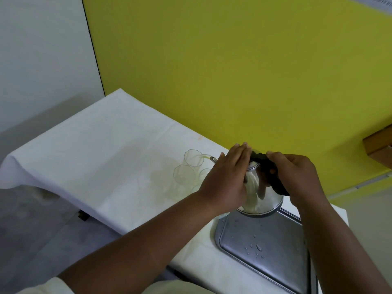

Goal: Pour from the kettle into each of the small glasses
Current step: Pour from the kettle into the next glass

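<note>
At centre right of the frame, the steel kettle [263,194] is tilted toward the left, raised over the far edge of a wet metal tray [265,240]. The right hand [297,177] is clenched around its black handle [273,179]. The left hand [224,179] lies flat, fingers extended, against the lid. A pale stream leaves the spout [213,159] into the farthest glass [192,159]; other glasses [184,175] stand just beside it on the white cloth [95,149].

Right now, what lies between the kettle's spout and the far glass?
In the head view, only a thin pale stream spans the gap from the kettle spout into the far glass; nothing else lies between them.
</note>
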Demonstrator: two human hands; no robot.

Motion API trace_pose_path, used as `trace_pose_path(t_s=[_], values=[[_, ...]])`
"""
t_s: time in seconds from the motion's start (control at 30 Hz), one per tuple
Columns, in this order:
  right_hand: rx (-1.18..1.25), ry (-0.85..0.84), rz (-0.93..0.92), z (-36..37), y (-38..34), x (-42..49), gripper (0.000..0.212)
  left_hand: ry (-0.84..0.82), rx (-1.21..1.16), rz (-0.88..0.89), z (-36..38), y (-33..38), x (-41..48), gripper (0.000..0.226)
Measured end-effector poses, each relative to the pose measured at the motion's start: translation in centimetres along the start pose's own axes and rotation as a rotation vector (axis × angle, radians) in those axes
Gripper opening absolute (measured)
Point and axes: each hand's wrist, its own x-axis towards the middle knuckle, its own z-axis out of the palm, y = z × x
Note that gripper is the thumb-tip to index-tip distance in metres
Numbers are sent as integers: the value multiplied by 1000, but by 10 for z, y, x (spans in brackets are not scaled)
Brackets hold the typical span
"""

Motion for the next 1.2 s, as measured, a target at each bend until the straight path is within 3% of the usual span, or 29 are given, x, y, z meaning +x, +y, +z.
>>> trace_pose_path(t_s=[1.2], values=[[-158, -12, -17, -21, -25, -15, 52, -6, -33, 9, -5, 14, 0, 81]])
